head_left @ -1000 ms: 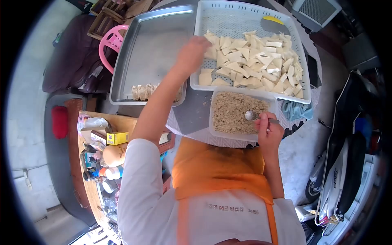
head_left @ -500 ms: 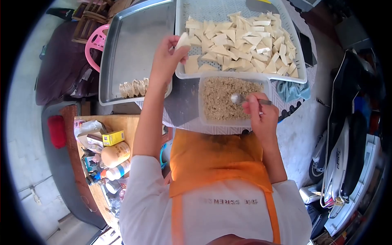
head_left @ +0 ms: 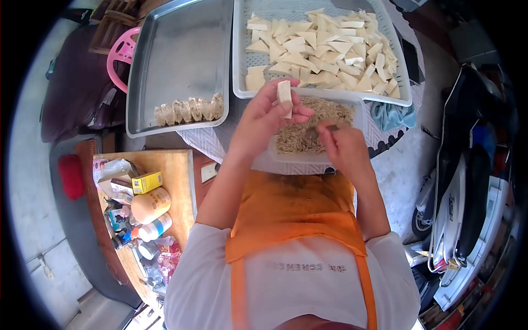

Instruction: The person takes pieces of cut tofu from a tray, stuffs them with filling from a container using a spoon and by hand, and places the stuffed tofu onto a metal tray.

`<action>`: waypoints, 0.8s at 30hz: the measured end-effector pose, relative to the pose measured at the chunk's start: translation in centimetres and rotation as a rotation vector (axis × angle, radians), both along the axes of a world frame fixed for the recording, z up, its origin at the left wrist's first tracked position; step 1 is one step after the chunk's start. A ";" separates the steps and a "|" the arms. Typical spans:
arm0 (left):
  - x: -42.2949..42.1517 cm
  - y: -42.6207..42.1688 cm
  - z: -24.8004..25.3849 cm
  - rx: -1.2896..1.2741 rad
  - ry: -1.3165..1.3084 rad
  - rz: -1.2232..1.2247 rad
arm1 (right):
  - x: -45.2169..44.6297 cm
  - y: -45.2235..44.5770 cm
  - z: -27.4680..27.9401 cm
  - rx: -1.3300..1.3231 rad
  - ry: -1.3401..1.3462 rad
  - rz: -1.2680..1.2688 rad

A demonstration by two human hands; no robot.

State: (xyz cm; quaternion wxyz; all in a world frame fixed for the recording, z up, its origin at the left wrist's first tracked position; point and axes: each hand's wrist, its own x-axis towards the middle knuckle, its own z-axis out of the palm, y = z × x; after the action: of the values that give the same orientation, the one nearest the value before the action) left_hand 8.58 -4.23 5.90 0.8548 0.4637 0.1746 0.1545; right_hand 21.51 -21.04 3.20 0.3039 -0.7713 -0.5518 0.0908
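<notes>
My left hand (head_left: 263,118) pinches a pale triangular piece of tofu (head_left: 284,94), held up on edge over the left side of a plastic tub (head_left: 360,107). Brownish crumbly filling (head_left: 324,110) fills much of that tub. My right hand (head_left: 349,146) grips a spoon (head_left: 312,132), blurred, with its bowl down at the filling. Beyond the tub, a white perforated tray (head_left: 264,10) carries a heap of cut tofu triangles (head_left: 330,52). On the left, a metal tray (head_left: 179,60) has a row of filling-smeared tofu pieces (head_left: 190,109) along its near edge.
A bluish cloth (head_left: 393,115) lies right of the tub on the table. To the lower left, a wooden table (head_left: 179,165) holds bottles, a yellow box (head_left: 147,182) and other clutter. A pink plastic chair (head_left: 122,55) stands behind the metal tray. A motorbike (head_left: 454,214) is at the right.
My left hand has moved right and nearer, bringing the tofu piece from the white tray's edge to the tub. The spoon in my right hand has dipped toward the filling.
</notes>
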 end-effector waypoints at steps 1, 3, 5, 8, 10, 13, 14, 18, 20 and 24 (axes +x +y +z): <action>0.1 -0.2 -0.2 0.012 -0.009 0.001 | 0.1 -0.1 0.3 0.101 0.104 -0.098; 0.1 -0.8 -0.6 0.030 -0.020 0.016 | -0.1 0.0 1.6 0.297 0.319 -0.279; 0.3 -1.5 -0.8 -0.046 -0.045 0.057 | -1.1 -0.2 2.4 0.483 0.416 -0.380; 0.6 -1.9 -1.4 0.009 -0.030 0.062 | -2.2 -0.5 4.0 0.554 0.278 -0.297; 0.8 -2.1 -1.4 0.117 0.015 0.046 | -2.7 -0.4 3.8 0.594 0.151 -0.163; 0.7 -2.2 -0.9 0.281 0.095 0.030 | -3.2 0.1 3.5 0.611 0.106 -0.075; 0.8 -2.3 -1.0 0.318 0.108 0.026 | -3.1 0.2 3.3 0.622 0.093 -0.040; 1.0 -2.5 -1.2 0.389 0.134 0.011 | -3.3 0.2 2.9 0.594 0.047 -0.040; 1.3 -3.0 -2.0 0.377 0.072 -0.009 | -3.2 0.3 2.6 0.597 0.021 -0.027; 1.5 -3.7 -2.2 0.345 0.064 -0.049 | -3.0 0.9 1.2 0.638 -0.010 0.006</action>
State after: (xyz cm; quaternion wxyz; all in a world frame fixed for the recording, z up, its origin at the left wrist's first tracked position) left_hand 10.05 -7.90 3.75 0.7601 0.6123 0.1610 0.1464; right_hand 18.52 -20.12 4.43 0.5277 -0.6357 -0.5562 -0.0897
